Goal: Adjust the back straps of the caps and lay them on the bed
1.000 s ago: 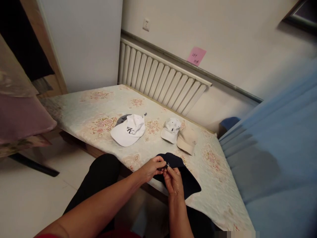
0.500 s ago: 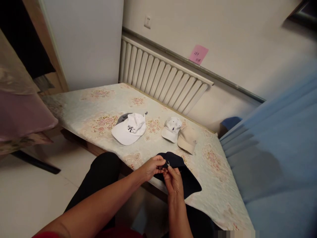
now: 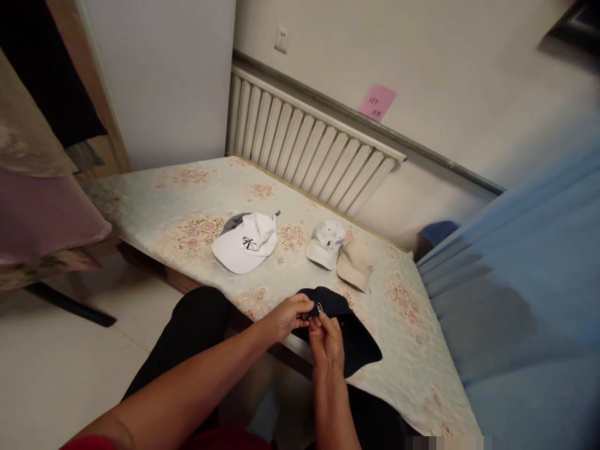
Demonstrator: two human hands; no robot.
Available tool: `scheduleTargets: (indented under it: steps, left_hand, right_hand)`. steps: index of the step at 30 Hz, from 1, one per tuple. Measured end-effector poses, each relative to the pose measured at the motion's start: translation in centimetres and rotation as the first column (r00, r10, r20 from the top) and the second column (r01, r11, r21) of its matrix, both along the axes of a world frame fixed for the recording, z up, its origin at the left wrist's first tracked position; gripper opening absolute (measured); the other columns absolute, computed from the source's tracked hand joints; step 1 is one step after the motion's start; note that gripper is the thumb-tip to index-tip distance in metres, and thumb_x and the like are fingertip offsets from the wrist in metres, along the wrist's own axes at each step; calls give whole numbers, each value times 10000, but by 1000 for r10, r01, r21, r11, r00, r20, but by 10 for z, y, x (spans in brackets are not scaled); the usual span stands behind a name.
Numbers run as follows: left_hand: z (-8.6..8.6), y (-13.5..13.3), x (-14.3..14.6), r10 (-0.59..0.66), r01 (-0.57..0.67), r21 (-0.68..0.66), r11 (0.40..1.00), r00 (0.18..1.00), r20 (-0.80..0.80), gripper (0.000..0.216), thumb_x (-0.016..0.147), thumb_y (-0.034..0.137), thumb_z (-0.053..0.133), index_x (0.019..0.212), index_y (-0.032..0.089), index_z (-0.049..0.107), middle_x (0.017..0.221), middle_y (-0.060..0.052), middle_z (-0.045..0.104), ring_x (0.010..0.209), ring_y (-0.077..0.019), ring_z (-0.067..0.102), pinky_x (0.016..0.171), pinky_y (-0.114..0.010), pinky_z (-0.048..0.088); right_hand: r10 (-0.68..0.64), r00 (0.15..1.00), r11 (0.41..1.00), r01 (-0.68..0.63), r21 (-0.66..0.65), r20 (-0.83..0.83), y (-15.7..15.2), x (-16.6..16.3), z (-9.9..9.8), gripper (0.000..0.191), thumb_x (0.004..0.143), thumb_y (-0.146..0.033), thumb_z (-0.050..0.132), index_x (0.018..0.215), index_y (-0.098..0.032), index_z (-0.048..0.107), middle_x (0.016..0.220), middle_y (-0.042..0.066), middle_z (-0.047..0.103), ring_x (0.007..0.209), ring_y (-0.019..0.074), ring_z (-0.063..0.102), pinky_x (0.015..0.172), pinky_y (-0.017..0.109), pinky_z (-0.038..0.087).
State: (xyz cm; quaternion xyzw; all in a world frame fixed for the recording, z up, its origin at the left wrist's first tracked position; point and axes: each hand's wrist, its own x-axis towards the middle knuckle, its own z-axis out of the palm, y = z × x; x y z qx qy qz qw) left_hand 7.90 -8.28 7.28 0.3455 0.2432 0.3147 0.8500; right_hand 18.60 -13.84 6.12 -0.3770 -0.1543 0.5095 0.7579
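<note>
A dark navy baseball cap is between my hands at the near edge of the bed, its brim toward the lower right. My left hand pinches the cap's back strap from the left. On the other side of a small metal buckle, my right hand grips the strap with thumb and fingers. The fingertips partly hide the strap. Beyond the hands lie a white cap with a small dark emblem and a beige cap, touching each other. Farther left, a white cap with black letters overlaps a grey cap.
The caps rest on a bed with a pale floral cover. A white radiator runs along the wall behind it. Blue curtain hangs at the right, and a chair draped with pink cloth stands at the left.
My right hand has shifted slightly left, and the buckle has turned a little. Both hands keep their hold on the navy cap; the other caps lie as before.
</note>
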Motion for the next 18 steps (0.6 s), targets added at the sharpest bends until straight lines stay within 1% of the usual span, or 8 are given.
scheduleTargets:
  steps: [4, 7, 10, 15, 18]
  left_hand:
    - [1, -1, 0, -2, 2, -3, 1000, 1000, -4, 253, 681, 323, 692, 729, 168, 499, 676, 19, 539, 628, -91, 515, 633, -225, 381]
    - [2, -2, -1, -1, 1, 6, 1000, 1000, -1, 255, 678, 328, 694, 722, 167, 501, 678, 20, 535, 630, -91, 512, 633, -223, 379]
    - [2, -2, -2, 0, 0, 2, 1000, 1000, -8, 267, 667, 331, 703, 709, 165, 498, 682, 26, 521, 629, -86, 503, 633, -221, 375]
    - [1, -2, -3, -2, 2, -2, 1000, 999, -36, 278, 658, 332, 704, 707, 170, 484, 657, 41, 481, 607, -77, 466, 616, -219, 368]
    - [0, -3, -2, -10, 10, -3, 1000, 999, -37, 295, 669, 362, 693, 712, 173, 471, 659, 42, 475, 606, -79, 458, 612, -222, 367]
  right_hand:
    - [-15, 1000, 1000, 15, -9, -6, -1, -2, 1, 309, 563, -142, 773, 643, -195, 479, 577, -89, 530, 504, 49, 475, 571, 208, 453]
    - [-1, 1000, 1000, 1, -11, 1, -2, -2, 2, 308, 570, -145, 772, 655, -199, 481, 597, -81, 537, 517, 54, 482, 568, 212, 453]
    - [16, 1000, 1000, -15, -10, 18, -2, -1, 1, 315, 574, -153, 769, 647, -205, 467, 579, -84, 513, 494, 57, 464, 542, 222, 449]
    - [48, 998, 999, -48, -10, 31, -2, 2, -1, 430, 562, -161, 776, 558, -209, 349, 521, -93, 452, 471, 54, 448, 498, 212, 425]
    - [65, 998, 998, -64, -9, 21, -3, 4, -2, 452, 556, -155, 781, 546, -208, 332, 505, -98, 443, 455, 48, 437, 474, 198, 406]
